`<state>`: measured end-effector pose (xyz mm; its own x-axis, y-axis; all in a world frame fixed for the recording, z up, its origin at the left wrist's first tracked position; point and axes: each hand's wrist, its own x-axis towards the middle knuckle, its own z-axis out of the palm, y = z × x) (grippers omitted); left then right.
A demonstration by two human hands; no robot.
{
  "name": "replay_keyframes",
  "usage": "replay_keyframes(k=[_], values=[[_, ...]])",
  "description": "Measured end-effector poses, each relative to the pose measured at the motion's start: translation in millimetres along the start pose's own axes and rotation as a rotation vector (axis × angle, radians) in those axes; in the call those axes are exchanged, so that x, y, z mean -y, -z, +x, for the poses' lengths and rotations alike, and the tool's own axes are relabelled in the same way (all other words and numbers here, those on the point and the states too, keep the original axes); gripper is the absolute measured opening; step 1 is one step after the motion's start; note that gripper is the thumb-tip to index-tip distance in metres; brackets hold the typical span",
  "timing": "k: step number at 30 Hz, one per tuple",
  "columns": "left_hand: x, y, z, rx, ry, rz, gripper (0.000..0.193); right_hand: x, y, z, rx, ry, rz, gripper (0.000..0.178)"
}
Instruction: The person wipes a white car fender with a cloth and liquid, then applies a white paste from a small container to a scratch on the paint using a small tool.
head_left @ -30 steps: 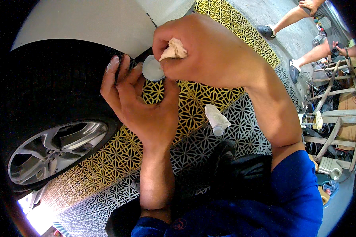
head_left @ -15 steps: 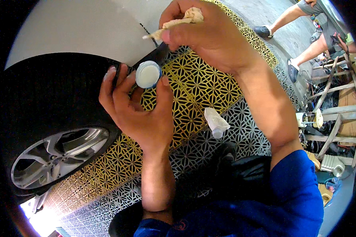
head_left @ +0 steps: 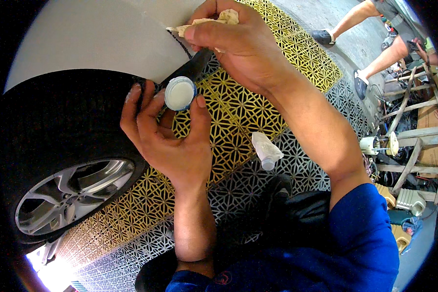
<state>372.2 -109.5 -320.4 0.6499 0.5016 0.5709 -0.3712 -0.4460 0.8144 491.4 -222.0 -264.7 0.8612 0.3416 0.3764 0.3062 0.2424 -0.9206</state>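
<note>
Between the thumb and fingers of my left hand (head_left: 173, 138) is a small round cap (head_left: 180, 94) with a blue rim and white liquid inside, its open side up. My right hand (head_left: 236, 46) pinches a crumpled cream-coloured strip (head_left: 204, 21), twisted to a narrow tip; I cannot tell whether it is cloth or paper. That tip is at the upper end of a dark chipped line (head_left: 182, 45) on the pale car body panel (head_left: 102, 34). Whether it touches the panel is hard to tell. Below the panel sits a black tyre (head_left: 73, 117) on a silver wheel (head_left: 75, 197).
A small whitish bottle (head_left: 266, 151) lies on the yellow and grey lattice floor mat (head_left: 228, 126). At the right, a wooden rack (head_left: 406, 134) stands among clutter. Another person's legs (head_left: 353, 19) in dark clogs are at the upper right.
My right hand has moved slightly left and up, bringing the strip's tip to the upper end of the dark line. My left hand and the cap have shifted very little.
</note>
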Motion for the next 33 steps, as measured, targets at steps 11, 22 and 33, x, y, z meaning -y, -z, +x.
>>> replay_keyframes(k=[11,22,33], values=[[4.1,-2.1,-0.8,-0.008,-0.027,-0.047,0.044,-1.9,7.5,1.4,0.145,-0.106,0.26,0.021],[3.2,-2.8,-1.0,-0.007,-0.038,-0.031,0.045,-15.5,14.2,4.6,0.191,-0.036,0.219,0.024],[2.4,-3.2,-0.8,-0.006,-0.008,-0.055,0.044,-6.4,10.9,2.5,0.186,-0.083,0.171,0.025]])
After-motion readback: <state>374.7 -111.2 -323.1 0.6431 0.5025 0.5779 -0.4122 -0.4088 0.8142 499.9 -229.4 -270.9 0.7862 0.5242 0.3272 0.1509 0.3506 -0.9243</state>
